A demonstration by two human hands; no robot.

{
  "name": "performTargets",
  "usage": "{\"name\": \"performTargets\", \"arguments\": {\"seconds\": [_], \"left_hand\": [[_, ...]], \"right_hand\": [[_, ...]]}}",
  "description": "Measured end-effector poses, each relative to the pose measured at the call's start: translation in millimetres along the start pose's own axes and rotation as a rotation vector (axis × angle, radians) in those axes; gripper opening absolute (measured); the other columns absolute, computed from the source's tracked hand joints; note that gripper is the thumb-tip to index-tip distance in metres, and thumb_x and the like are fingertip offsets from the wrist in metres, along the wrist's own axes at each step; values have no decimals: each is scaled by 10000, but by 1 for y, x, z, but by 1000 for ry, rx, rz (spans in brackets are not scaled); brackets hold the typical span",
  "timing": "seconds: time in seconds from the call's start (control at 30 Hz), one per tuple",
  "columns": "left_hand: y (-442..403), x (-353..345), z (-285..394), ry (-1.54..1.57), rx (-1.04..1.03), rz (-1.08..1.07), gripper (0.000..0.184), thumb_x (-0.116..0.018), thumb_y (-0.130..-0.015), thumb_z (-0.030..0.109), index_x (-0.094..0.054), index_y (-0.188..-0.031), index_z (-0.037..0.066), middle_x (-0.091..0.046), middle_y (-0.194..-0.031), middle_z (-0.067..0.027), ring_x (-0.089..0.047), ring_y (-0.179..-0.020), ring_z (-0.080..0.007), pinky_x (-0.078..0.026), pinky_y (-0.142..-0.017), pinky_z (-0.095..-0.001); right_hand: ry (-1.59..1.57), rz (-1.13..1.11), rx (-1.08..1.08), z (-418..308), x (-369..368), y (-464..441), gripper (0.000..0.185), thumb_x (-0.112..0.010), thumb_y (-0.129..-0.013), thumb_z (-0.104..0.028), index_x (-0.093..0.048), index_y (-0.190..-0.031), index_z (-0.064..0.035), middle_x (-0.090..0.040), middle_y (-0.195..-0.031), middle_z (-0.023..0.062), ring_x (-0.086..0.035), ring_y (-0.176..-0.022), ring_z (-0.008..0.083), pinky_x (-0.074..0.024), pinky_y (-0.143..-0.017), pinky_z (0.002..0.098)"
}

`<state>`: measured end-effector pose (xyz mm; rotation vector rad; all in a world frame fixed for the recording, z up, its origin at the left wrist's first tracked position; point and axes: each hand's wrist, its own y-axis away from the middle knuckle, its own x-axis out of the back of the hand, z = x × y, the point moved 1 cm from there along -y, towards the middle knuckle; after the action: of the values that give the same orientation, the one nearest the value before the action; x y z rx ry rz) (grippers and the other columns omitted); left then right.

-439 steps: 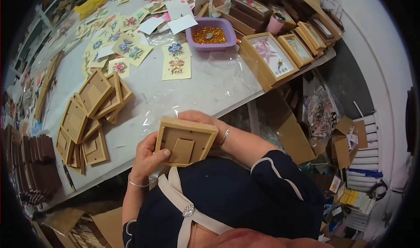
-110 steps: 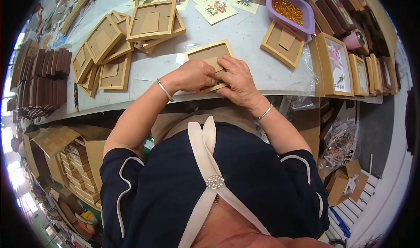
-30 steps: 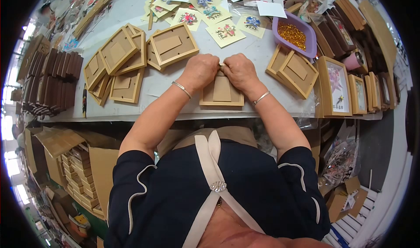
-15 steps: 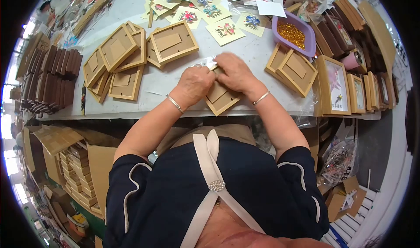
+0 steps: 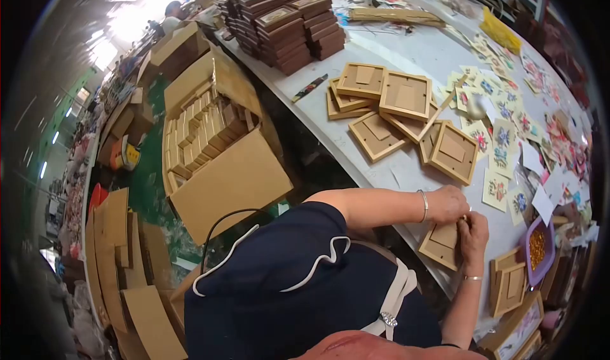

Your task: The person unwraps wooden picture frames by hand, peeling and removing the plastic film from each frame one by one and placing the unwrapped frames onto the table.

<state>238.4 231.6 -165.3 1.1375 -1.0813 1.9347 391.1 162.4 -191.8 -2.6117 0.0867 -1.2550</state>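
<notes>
A light-wood picture frame [image 5: 440, 247] lies back side up at the table's near edge, its brown backing board showing. My left hand [image 5: 447, 204] is closed at the frame's far edge, fingertips bent down and mostly hidden, so what they pinch cannot be made out. Touching it is my right hand [image 5: 473, 234], with thumb and fingers closed on the frame's right side. Beyond my left hand, another wooden frame [image 5: 454, 152] leans on a loose pile of similar frames [image 5: 405, 95], all showing their backs.
Dark brown frames [image 5: 279, 33] are stacked at the far table end. Floral cards [image 5: 502, 144] spread across the table. A purple basin [image 5: 540, 252] of golden bits stands right, near more frames [image 5: 508, 284]. On the floor, an open carton [image 5: 232, 185] holds stacked frames.
The view has swung left, bringing the floor carton and far table end into sight. My right hand's raised, blurred fingers have come down beside my left hand at the frame.
</notes>
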Motion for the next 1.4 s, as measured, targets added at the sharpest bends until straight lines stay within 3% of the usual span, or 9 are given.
{"name": "performTargets", "arguments": {"seconds": [0.07, 0.17, 0.83, 0.9, 0.93, 1.0, 1.1, 1.23, 1.4], "left_hand": [[5, 1, 5, 14, 20, 42, 145, -526, -677, 107, -596, -583, 20, -581, -576, -162, -528, -494, -324, -423, -478, -380], [14, 2, 26, 228, 104, -270, 134, -540, -652, 138, -581, -575, 37, -589, -591, -142, -498, -512, -313, -412, -500, -374], [1, -28, 35, 301, -170, -626, 120, -555, -673, 128, -619, -649, 29, -606, -647, -126, -491, -538, -294, -422, -523, -367], [18, -25, 44, 179, -211, -500, 102, -566, -685, 135, -616, -652, 53, -593, -635, -112, -497, -544, -277, -422, -523, -354], [32, -22, 54, 252, -294, -156, 95, -549, -708, 126, -590, -645, 68, -576, -620, -94, -512, -553, -264, -424, -516, -348], [51, -13, 67, 112, -514, 75, 63, -533, -711, 93, -567, -662, 71, -574, -634, -85, -525, -556, -256, -430, -521, -350], [53, -5, 64, 227, -240, -182, 55, -536, -710, 120, -553, -717, 67, -554, -640, -84, -531, -552, -259, -420, -496, -348], [60, 7, 45, 304, 81, 10, 86, -546, -741, 60, -499, -670, 47, -495, -607, -81, -472, -517, -251, -391, -501, -342], [63, 30, 29, 485, 204, 247, 20, -566, -771, 27, -574, -772, 9, -554, -671, -65, -468, -536, -193, -390, -522, -278]], "right_hand": [[47, 130, 171, -7, 3, 15, 411, -609, -718, -126, -515, -1100, -6, -548, -1073, 159, -506, -948, 330, -391, -844, 383], [191, 105, 143, -31, 3, 61, 467, -638, -690, -219, -516, -1084, -2, -488, -1225, 167, -414, -1173, 372, -304, -964, 448], [145, 127, 201, -38, -4, 89, 347, -608, -762, -229, -580, -1043, -27, -525, -1193, 137, -458, -1116, 363, -337, -946, 423], [152, 174, 205, -24, -12, 92, 298, -603, -751, -212, -601, -987, -31, -540, -1174, 128, -471, -1088, 362, -342, -939, 420], [113, 153, 225, -31, -9, 87, 244, -592, -722, -157, -610, -927, -25, -551, -1152, 136, -478, -1071, 363, -349, -927, 414], [56, 199, 215, -20, -15, 90, 201, -583, -684, -108, -608, -862, -17, -561, -1106, 147, -487, -1045, 366, -359, -911, 409], [20, 103, 219, -28, -2, 83, 175, -616, -607, -36, -551, -769, -23, -547, -1042, 148, -488, -1033, 373, -403, -861, 383], [187, 236, 272, -28, -1, 92, 249, -635, -609, -38, -516, -828, -26, -538, -1118, 148, -492, -1064, 349, -398, -884, 408], [235, 291, 238, -39, 18, 92, 215, -611, -615, -42, -490, -793, -31, -525, -1105, 143, -483, -1061, 319, -376, -905, 396]]}}
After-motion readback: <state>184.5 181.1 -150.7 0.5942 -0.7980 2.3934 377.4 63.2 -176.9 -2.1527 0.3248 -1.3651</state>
